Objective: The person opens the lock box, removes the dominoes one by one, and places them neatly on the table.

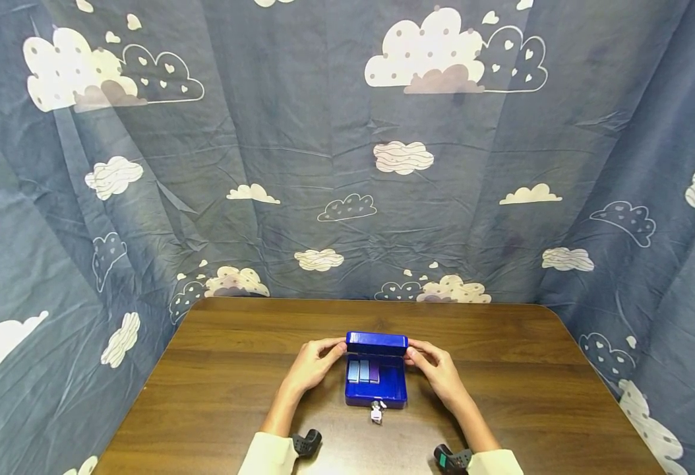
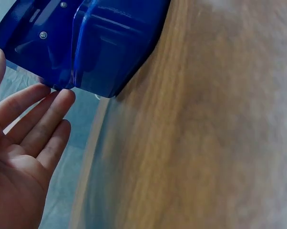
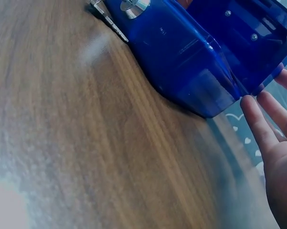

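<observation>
A blue metal cash box (image 1: pixel 392 382) stands on the table with its lid (image 1: pixel 377 340) raised. Two light blue blocks (image 1: pixel 354 371) and a purple one (image 1: pixel 374 371) lie side by side in its left part. From the front lock hang small silver keys (image 1: pixel 376 413). My left hand (image 1: pixel 312 364) holds the lid's left end, its thumb at the front and fingers by the hinge side. At the opposite end, my right hand (image 1: pixel 439 371) holds the lid likewise. Fingertips (image 3: pixel 248 102) of that hand touch near the hinge corner in the right wrist view.
The brown wooden table (image 1: pixel 235 396) reaches back to a grey-blue curtain (image 1: pixel 300 152) printed with clouds. Black straps with devices (image 1: pixel 307 443) sit on both wrists, beside pale sleeves (image 1: pixel 269 455).
</observation>
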Motion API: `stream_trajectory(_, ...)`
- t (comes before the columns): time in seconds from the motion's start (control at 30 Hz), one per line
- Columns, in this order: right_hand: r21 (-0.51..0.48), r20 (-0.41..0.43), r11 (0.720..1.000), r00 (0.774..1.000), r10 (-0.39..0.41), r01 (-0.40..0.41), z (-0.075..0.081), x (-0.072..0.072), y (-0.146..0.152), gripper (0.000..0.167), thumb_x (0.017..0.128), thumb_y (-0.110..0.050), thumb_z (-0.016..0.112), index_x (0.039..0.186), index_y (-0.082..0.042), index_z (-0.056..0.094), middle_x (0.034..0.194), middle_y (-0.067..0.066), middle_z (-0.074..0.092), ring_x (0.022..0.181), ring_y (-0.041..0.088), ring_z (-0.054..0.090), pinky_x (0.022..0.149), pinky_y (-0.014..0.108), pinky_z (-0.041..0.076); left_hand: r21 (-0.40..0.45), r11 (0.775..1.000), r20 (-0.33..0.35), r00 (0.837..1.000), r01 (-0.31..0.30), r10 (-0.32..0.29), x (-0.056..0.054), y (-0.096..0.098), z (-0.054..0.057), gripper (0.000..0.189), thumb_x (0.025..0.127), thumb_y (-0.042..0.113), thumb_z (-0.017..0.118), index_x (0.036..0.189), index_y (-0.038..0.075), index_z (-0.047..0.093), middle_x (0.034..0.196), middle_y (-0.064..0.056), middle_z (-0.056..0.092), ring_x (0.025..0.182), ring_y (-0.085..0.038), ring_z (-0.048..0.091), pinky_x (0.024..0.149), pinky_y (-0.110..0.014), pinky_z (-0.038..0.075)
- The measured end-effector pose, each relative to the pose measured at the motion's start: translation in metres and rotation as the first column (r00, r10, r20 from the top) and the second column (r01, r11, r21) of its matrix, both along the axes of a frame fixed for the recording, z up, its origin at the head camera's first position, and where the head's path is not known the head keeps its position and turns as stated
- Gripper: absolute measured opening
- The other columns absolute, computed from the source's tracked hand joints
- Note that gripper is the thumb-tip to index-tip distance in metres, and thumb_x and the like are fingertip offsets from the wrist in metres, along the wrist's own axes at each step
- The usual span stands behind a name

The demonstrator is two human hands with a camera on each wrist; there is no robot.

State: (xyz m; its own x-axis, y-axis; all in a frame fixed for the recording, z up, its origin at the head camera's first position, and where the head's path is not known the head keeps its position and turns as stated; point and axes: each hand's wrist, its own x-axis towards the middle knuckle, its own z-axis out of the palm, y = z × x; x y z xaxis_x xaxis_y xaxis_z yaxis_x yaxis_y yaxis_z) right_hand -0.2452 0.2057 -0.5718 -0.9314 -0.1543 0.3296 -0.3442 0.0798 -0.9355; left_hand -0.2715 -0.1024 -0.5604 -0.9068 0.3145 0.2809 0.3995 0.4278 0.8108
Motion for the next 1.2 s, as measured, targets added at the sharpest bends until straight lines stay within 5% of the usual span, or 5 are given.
stream_trajectory(0.13,-0.006,-0.001,1.000,1.000,-0.008,0.008,0.002,-0.002,-0.002,0.033,0.105,-0.004,0.055,0.129,0.018,0.059,0.108,0.037,0.069,0.088,0.021,0.077,0.084,0.031,0.062,0.000,1.000,-0.002,1.000,-0.020,0.020,-0.001,0.001,0.000,0.035,0.105,0.041,0.059,0.123,0.016,0.076,0.102,0.003,0.081,0.108,-0.014,0.073,0.102,-0.037,0.055)
stream_trajectory(0.27,-0.024,0.026,0.999,0.999,-0.032,0.033,0.003,-0.002,-0.005,0.034,0.105,-0.005,0.055,0.128,0.020,0.059,0.105,0.041,0.067,0.087,0.022,0.076,0.083,0.032,0.063,-0.001,0.999,0.002,0.999,-0.042,0.042,-0.002,0.003,0.001,0.035,0.105,0.042,0.059,0.121,0.017,0.077,0.099,0.003,0.081,0.107,-0.014,0.073,0.101,-0.038,0.055)
stream_trajectory(0.83,-0.022,0.082,0.988,0.985,-0.154,0.156,-0.001,-0.006,-0.014,0.033,0.105,-0.011,0.059,0.127,0.013,0.064,0.103,0.032,0.072,0.084,0.026,0.076,0.080,0.045,0.063,0.015,0.994,0.031,0.994,-0.109,0.108,-0.005,0.009,0.001,0.032,0.104,0.043,0.060,0.112,0.019,0.078,0.091,0.005,0.079,0.098,-0.010,0.072,0.095,-0.034,0.055)
stream_trajectory(1.2,-0.008,0.130,0.976,0.968,-0.215,0.218,0.000,-0.008,-0.015,0.034,0.103,-0.014,0.064,0.124,0.013,0.066,0.093,0.031,0.073,0.075,0.027,0.076,0.074,0.039,0.064,0.055,0.987,0.098,0.985,-0.148,0.142,-0.008,0.015,-0.004,0.039,0.103,0.053,0.057,0.104,0.020,0.079,0.088,0.000,0.080,0.099,-0.015,0.075,0.094,-0.036,0.054)
